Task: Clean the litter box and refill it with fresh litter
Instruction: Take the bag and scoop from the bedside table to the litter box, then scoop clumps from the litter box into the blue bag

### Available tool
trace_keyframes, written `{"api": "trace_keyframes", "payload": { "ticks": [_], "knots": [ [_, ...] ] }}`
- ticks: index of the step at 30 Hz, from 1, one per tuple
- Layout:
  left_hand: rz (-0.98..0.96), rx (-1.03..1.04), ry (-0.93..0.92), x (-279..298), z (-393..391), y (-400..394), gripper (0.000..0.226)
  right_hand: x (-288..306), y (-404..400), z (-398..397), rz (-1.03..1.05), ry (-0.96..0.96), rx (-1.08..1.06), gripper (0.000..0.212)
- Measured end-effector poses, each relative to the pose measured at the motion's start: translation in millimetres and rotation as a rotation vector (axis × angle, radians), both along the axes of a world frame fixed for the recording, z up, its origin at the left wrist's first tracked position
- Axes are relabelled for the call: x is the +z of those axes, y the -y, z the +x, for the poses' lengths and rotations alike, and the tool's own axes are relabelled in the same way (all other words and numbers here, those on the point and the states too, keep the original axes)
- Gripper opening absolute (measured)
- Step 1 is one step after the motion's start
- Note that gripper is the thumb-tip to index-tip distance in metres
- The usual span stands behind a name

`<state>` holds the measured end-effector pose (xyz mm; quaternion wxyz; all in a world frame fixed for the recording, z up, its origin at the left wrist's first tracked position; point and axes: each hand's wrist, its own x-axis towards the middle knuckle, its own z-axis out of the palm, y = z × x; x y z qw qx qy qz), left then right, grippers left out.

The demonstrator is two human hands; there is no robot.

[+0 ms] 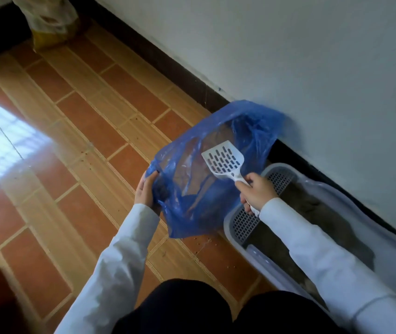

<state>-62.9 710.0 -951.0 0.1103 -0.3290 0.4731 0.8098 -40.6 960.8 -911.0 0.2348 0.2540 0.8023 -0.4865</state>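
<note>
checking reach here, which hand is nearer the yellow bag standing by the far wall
Left. The left hand grips the blue plastic bag's edge on the side toward the yellow bag; the right hand, holding the white slotted scoop, is farther, over the grey litter box.

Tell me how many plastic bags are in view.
2. The blue bag is held open by the left hand beside the litter box; a pale bag stands far off, blurred.

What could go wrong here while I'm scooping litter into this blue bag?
The left hand holds only one edge of the blue bag, so its mouth could sag and spill. The scoop, held by the right hand, could drop litter onto the floor, where bits already lie.
</note>
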Motion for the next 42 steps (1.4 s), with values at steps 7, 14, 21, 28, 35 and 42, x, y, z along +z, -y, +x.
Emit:
{"api": "trace_keyframes", "payload": {
  "ticks": [7,14,21,28,35,42],
  "knots": [
    [-0.230,0.005,-0.125,-32.9,26.5,-3.0,0.012,-12.3,-4.3,23.5,-0.002,-0.053,0.000,0.018],
    [-0.915,-0.113,-0.227,-25.7,47.4,-13.7,0.076,-13.5,-3.2,56.5,-0.073,-0.108,-0.064,0.018],
    [-1.646,-0.394,-0.822,-16.8,51.0,-28.5,0.059,-6.5,-21.3,94.2,-0.032,-0.188,-0.091,0.014],
    [-1.859,-0.466,-1.245,-22.9,52.9,-78.3,0.030,-5.4,-54.0,135.1,0.009,-0.205,-0.187,0.011],
    [-1.771,-0.984,-1.015,-50.5,40.6,-83.7,0.035,-5.3,-90.5,172.1,0.076,-0.218,-0.287,0.012],
    [-1.585,-1.288,-0.496,-63.4,52.2,-102.0,0.047,-1.8,-114.5,208.3,0.168,-0.125,-0.330,0.017]
  ]
}}
